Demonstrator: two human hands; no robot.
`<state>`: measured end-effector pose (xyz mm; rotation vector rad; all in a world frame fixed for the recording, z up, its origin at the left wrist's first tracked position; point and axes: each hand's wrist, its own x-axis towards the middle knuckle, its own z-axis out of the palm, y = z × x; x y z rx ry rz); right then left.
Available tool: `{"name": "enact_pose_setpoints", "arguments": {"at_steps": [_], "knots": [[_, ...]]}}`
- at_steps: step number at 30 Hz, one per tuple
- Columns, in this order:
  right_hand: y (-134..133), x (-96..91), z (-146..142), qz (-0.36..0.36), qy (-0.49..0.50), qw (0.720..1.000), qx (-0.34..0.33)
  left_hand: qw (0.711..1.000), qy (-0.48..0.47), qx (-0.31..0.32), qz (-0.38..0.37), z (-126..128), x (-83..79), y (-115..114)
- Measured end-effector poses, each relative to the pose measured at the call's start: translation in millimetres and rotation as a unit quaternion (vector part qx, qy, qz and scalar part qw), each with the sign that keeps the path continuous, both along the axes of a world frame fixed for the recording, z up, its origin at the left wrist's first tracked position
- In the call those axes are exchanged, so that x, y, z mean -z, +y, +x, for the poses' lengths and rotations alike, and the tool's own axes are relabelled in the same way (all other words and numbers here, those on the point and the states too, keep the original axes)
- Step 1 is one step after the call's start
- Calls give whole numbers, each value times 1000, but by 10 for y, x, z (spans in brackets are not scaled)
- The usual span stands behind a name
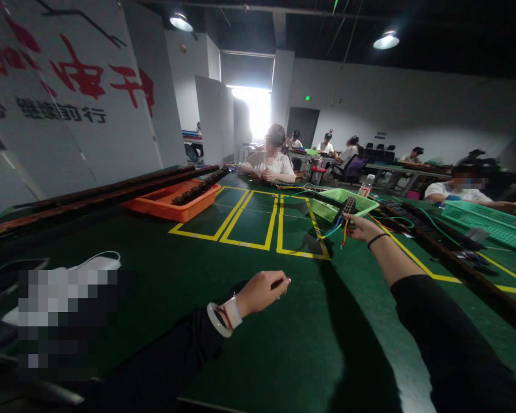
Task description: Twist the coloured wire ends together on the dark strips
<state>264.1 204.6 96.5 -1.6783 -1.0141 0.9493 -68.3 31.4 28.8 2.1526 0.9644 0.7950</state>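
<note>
My right hand (361, 228) reaches forward on the right and grips the near end of a dark terminal block strip (348, 207). Blue, yellow and red wires (334, 230) dangle from it. The strip is held over the near side of a light green basket (367, 202). My left hand (264, 291) is just above the green table, front of centre, with its fingers curled together. A small bright spot shows at its fingertips, but whether they hold anything I cannot make out.
Yellow tape frames (251, 246) mark the green tabletop (258, 355). An orange tray (184, 212) with dark strips stands at the left. A teal basket (485, 223) and long dark rails (451, 246) lie right. A white device (98, 264) sits near left; a co-worker (269, 163) sits opposite.
</note>
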Motion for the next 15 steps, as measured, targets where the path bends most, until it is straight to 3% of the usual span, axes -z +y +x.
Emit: {"name": "enact_pose_setpoints", "arguments": {"at_steps": [7, 15], "knots": [[152, 185, -270, 26, 210, 977, -16, 1000, 8, 0, 1, 8, -8, -8], [399, 171, -469, 107, 227, 966, 69, 1000, 18, 5, -12, -3, -47, -27]]}}
